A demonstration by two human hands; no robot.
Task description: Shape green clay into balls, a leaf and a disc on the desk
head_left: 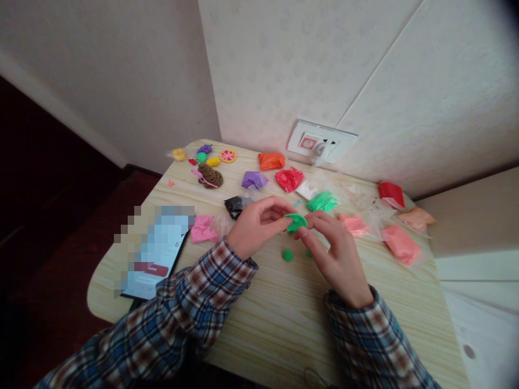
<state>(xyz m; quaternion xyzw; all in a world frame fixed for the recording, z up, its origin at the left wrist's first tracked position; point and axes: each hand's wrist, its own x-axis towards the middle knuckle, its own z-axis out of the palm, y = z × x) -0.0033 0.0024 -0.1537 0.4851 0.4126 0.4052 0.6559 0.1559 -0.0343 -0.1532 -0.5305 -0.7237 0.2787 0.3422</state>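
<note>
On wood-look counter (275, 329) against pale wall (344, 59), among colored bags (322, 201). Best to press lightly, evenly, supporting thin edge to avoid tearing. With left hand (259, 224), pinching green clay piece (297, 222) above counter, near small green ball (287, 255). With right hand (334, 251), half curled, fingertips at opposite edge; cannot tell if gripping.

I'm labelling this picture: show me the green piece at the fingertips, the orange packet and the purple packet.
Green piece (297, 222): head view, middle of its face.
Orange packet (271, 161): head view, middle of its front.
Purple packet (254, 180): head view, its filled middle.
</note>
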